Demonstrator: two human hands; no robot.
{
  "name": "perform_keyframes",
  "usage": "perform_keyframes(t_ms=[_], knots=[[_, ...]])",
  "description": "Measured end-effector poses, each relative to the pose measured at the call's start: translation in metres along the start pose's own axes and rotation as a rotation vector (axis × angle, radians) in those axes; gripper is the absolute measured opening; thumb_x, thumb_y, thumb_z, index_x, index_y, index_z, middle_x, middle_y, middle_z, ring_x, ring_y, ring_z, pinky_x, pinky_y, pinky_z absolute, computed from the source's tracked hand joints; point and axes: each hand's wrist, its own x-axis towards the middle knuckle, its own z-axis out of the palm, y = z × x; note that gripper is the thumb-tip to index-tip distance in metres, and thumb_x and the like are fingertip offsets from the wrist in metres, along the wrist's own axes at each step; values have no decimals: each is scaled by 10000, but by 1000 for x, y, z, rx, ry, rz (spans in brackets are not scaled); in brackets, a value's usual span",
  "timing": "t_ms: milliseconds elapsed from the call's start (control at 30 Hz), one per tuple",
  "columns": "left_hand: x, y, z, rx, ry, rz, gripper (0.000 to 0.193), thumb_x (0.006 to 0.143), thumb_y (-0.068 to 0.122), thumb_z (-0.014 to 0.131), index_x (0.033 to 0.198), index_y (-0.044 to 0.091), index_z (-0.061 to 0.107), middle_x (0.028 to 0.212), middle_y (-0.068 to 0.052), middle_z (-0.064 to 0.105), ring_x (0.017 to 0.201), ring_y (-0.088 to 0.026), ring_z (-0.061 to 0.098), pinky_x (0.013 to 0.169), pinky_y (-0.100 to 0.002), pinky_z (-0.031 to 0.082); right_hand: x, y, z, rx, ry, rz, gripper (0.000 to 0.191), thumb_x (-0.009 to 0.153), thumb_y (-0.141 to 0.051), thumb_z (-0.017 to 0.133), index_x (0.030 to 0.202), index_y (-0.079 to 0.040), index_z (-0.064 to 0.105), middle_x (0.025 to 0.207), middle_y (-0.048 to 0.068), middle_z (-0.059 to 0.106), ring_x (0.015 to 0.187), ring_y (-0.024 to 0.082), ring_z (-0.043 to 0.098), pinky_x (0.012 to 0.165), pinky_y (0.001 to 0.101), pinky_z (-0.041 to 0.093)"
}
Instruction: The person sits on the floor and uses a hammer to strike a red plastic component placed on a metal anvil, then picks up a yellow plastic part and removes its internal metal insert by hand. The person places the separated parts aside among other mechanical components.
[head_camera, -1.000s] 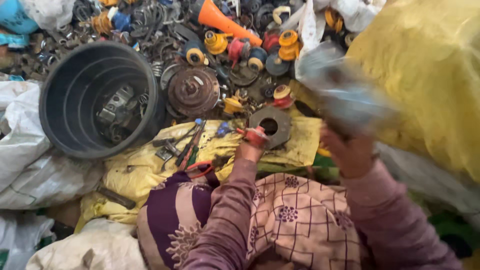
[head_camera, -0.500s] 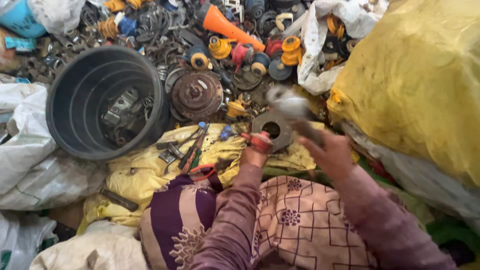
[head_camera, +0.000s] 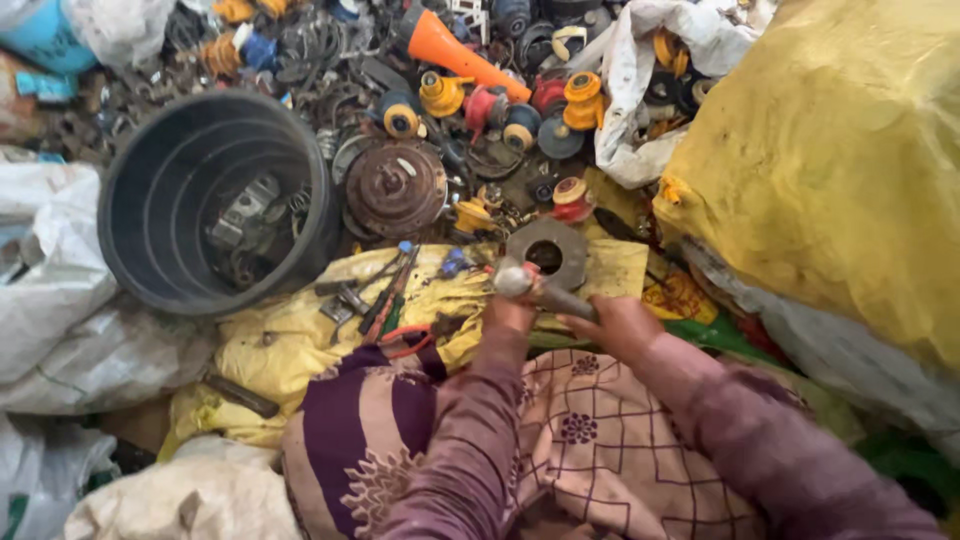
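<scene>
Held thing: a short grey metal tool with a rounded pale head (head_camera: 520, 280) and a dark shaft running to 4 o'clock; blurred, so it may be a hammer or a bolt-like part.
Where it lies: just at 6 o'clock of the flat grey metal ring with a round hole (head_camera: 547, 252), over the crumpled yellow sack (head_camera: 300, 340).
Left hand (head_camera: 508, 312): right under the pale head; fingers curled together, touching it, though whether they grip it I cannot tell.
Right hand (head_camera: 615, 325): fingers wrapped tight round the dark shaft.
At 10 o'clock: a black round plastic tub (head_camera: 150, 215) with scrap inside.
At 11 o'clock: a rusty brown metal disc (head_camera: 395, 187).
At 12 o'clock: an orange plastic cone (head_camera: 450, 50) among yellow rollers.
At 2 o'clock: a big bulging yellow bag (head_camera: 850, 170).
</scene>
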Motion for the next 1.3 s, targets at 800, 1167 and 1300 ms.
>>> perform_keyframes(t_ms=[800,1167,1300], knots=[[4,6,1,359,10,-181,673,850,648,577,1097,50,760,1077,-283,727,1111,-404,699,931,-486,554,-52,2,-77,625,567,-572,175,985,-247,723,1073,-96,718,886,70,717,713,181,687,644,341,557],[-8,16,3,83,93,-222,635,819,649,634,1142,106,701,1054,-227,734,1029,-416,713,847,-506,568,20,30,21,-190,2,-71,524,860,-638,719,904,-117,747,848,172,747,790,364,717,686,488,556],[5,8,3,189,88,-182,632,854,694,595,1108,135,743,1026,-222,748,1033,-400,718,853,-498,556,-10,23,-20,133,331,-148,480,851,-554,726,937,-81,734,749,154,734,637,269,724,585,414,582]])
